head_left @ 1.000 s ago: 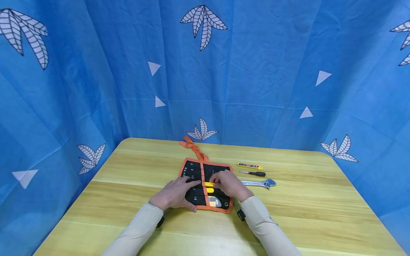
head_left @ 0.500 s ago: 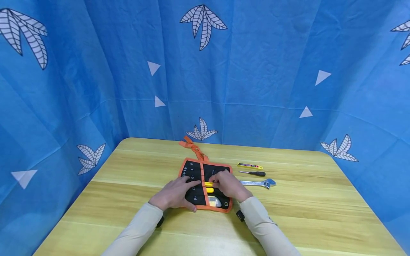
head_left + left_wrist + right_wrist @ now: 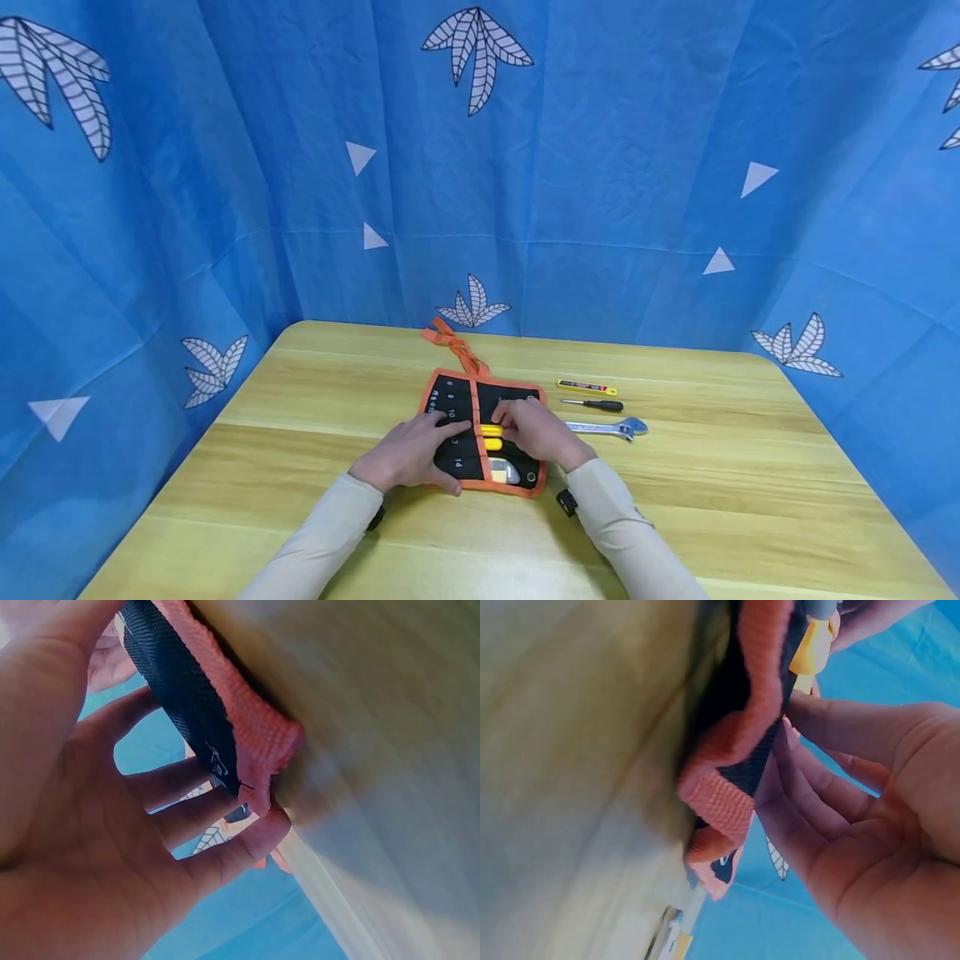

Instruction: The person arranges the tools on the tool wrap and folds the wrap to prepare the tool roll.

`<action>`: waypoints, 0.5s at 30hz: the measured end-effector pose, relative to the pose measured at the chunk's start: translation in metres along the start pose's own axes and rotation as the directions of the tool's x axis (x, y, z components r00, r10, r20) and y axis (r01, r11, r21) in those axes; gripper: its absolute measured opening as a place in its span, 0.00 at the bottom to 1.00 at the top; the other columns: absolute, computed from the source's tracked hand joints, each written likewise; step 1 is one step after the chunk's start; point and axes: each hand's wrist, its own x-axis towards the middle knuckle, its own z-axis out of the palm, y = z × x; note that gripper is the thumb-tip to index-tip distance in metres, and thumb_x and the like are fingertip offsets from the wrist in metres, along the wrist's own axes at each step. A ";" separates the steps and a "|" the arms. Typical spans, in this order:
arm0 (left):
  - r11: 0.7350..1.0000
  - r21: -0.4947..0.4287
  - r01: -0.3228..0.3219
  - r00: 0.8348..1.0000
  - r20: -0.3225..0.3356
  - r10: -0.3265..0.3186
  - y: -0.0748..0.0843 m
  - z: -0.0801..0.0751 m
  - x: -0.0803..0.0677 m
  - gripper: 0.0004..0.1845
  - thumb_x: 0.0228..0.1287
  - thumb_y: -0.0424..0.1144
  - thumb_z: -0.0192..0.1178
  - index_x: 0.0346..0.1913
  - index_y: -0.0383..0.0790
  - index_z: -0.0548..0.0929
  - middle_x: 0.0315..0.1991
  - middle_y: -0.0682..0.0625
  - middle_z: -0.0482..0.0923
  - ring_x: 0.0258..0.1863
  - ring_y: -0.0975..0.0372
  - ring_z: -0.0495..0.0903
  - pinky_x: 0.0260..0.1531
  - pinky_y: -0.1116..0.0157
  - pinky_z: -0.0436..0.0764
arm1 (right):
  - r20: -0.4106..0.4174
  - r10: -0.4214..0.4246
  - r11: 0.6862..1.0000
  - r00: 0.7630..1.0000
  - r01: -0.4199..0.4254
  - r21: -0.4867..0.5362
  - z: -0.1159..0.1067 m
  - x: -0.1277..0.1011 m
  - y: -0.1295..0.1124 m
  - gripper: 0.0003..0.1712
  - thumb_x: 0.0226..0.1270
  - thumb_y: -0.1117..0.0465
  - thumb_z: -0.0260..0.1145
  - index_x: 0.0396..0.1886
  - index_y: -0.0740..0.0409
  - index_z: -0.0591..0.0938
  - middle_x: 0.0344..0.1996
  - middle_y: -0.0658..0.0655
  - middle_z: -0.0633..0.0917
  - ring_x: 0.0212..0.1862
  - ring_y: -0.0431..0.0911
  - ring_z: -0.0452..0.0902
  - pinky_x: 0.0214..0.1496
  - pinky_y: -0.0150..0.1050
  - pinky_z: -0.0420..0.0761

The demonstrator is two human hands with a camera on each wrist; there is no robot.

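Near the middle of the bench [image 3: 712, 475], the black pouch [image 3: 467, 450] lies spread out, orange straps [image 3: 461, 347] trailing toward the far edge. Your left hand [image 3: 411, 450] rests on its left part, grip loose, fingers stretched out and thumb at the near edge. Your right hand [image 3: 536, 429] is over the right part, its grip pinching what appears to be the far yellow handle [image 3: 489, 431], though the fingertips are partly hidden. That handle sticks out from the orange band [image 3: 474, 400]; the near handle [image 3: 492, 444] is just beside it, and a grey tool [image 3: 512, 473] sits closer to you. Right of the pouch lie the wrench [image 3: 615, 429], partly hidden by your right hand, then, farther off, the screwdriver [image 3: 600, 406] and yellow case [image 3: 585, 387]. Beyond hangs the blue curtain [image 3: 637, 167].
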 end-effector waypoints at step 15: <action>1.000 0.007 -0.001 1.000 0.001 0.001 0.000 0.001 0.002 0.51 0.47 0.64 0.77 0.76 0.56 0.70 0.77 0.38 0.63 0.75 0.42 0.63 0.69 0.39 0.68 | -0.021 0.019 0.999 1.000 -0.018 0.028 0.001 0.002 0.002 0.06 0.67 0.71 0.70 0.39 0.57 0.87 0.37 0.54 0.89 0.40 0.46 0.84 0.51 0.46 0.86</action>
